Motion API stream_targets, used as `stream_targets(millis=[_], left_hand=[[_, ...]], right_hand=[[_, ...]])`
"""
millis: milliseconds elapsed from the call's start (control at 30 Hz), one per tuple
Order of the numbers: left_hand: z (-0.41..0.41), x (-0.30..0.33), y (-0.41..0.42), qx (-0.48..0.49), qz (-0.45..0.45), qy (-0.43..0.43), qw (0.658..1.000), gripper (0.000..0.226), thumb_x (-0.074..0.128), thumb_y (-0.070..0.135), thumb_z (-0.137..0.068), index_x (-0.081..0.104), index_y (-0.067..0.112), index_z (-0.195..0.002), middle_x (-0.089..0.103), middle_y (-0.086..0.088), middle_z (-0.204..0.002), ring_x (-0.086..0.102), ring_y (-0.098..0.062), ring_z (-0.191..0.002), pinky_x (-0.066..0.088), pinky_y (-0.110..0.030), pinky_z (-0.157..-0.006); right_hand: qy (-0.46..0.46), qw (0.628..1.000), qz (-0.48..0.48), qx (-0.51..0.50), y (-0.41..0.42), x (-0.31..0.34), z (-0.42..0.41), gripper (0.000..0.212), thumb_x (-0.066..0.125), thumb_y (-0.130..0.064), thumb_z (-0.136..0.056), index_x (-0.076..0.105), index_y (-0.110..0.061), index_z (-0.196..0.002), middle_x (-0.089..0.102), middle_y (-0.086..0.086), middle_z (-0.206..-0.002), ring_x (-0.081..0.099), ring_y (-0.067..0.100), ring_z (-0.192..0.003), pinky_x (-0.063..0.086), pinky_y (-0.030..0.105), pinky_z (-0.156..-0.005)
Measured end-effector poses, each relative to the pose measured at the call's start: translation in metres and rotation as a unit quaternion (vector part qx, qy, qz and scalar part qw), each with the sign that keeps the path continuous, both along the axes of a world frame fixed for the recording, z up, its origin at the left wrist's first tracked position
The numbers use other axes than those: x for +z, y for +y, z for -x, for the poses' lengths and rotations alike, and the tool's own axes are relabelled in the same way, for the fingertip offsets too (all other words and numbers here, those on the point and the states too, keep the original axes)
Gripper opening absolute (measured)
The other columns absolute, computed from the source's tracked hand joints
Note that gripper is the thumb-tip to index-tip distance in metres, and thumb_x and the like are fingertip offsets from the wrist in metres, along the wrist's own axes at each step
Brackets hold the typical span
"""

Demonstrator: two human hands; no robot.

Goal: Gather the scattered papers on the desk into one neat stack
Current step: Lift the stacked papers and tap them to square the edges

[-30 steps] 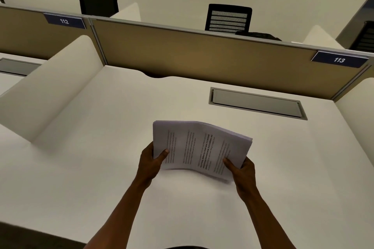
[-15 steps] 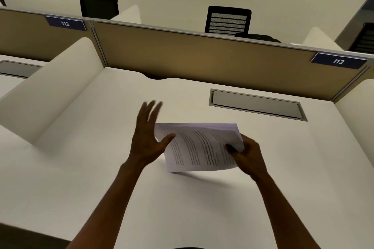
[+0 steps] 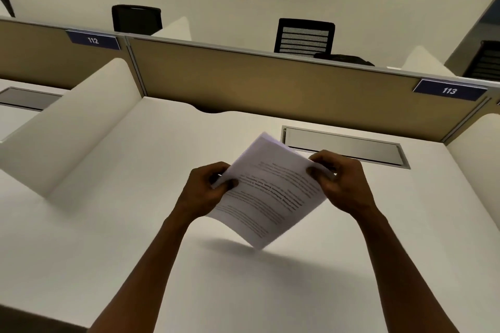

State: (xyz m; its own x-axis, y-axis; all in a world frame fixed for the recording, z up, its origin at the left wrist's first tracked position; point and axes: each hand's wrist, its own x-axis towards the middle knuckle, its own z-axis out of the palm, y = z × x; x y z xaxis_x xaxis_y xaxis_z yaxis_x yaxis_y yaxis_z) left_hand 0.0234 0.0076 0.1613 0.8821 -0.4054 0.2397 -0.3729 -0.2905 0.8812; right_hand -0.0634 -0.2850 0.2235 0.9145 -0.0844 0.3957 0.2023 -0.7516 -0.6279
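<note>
Partition labels (image 3: 92, 40) marked 112 and 113 are seen behind a white desk (image 3: 108, 224); mid-frame, a tilted stack of papers (image 3: 270, 192), print blurred, is pinched by left hand (image 3: 205, 192) and right hand (image 3: 343, 181).

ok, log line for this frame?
left hand: grips white printed paper stack | right hand: grips stack | stack: tilted, above white desk

Your left hand (image 3: 205, 192) and right hand (image 3: 342, 184) are raised, forearms extended, fingers curled, thumbs pinching inward.

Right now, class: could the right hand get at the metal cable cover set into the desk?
Probably yes: the cable cover lies just beyond the right hand, unobstructed, but that hand grips the paper stack.
</note>
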Motion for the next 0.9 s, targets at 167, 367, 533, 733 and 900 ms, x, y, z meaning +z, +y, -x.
stream_targets(millis=[167, 367, 533, 733, 900], left_hand=[[-0.001, 0.0, 0.005, -0.085, 0.0, 0.07, 0.994, 0.031, 0.075, 0.021, -0.087, 0.072, 0.028, -0.116, 0.075, 0.009, -0.107, 0.073, -0.018, -0.085, 0.059, -0.028, -0.075], [0.008, -0.016, -0.007, -0.014, 0.012, 0.103, 0.995, 0.016, 0.064, 0.03, -0.093, 0.077, 0.032, -0.084, 0.076, 0.012, -0.087, 0.071, -0.008, -0.079, 0.056, -0.02, -0.067], [0.015, -0.028, -0.002, 0.07, 0.15, 0.162, 0.973, 0.015, 0.064, 0.039, -0.088, 0.076, 0.03, -0.087, 0.077, 0.003, -0.086, 0.073, -0.015, -0.074, 0.057, -0.023, -0.061], [0.02, -0.041, -0.007, 0.078, 0.216, 0.21, 0.95, 0.011, 0.067, 0.028, -0.092, 0.077, 0.025, -0.096, 0.078, -0.002, -0.097, 0.076, -0.023, -0.083, 0.06, -0.028, -0.066], [0.018, -0.042, -0.003, 0.071, 0.237, 0.2, 0.948, 0.021, 0.076, 0.029, -0.083, 0.075, 0.026, -0.103, 0.077, -0.004, -0.104, 0.075, -0.023, -0.092, 0.06, -0.027, -0.071]], right_hand=[[0.001, 0.999, 0.034, 0.027, 0.006, 0.003, -0.003, 0.01, 0.068, -0.017, -0.084, 0.073, -0.024, -0.089, 0.071, -0.011, -0.079, 0.065, 0.011, -0.07, 0.052, 0.031, -0.065], [-0.013, 0.998, 0.014, 0.052, 0.009, 0.005, -0.009, 0.013, 0.07, -0.03, -0.084, 0.07, -0.035, -0.096, 0.072, -0.016, -0.088, 0.066, 0.006, -0.081, 0.052, 0.03, -0.07], [0.066, 0.968, -0.243, -0.017, -0.007, -0.028, -0.004, 0.096, 0.087, -0.046, -0.063, 0.035, -0.043, -0.144, 0.059, -0.008, -0.134, 0.056, 0.01, -0.124, 0.047, 0.029, -0.097], [0.15, 0.895, -0.419, 0.035, 0.034, -0.088, 0.0, 0.035, 0.081, -0.017, -0.077, 0.071, -0.024, -0.109, 0.076, 0.004, -0.109, 0.071, 0.034, -0.102, 0.061, 0.038, -0.076], [0.106, 0.884, -0.455, 0.012, 0.045, -0.094, -0.001, 0.028, 0.077, -0.018, -0.079, 0.072, -0.022, -0.106, 0.076, 0.004, -0.106, 0.074, 0.026, -0.093, 0.06, 0.033, -0.072]])
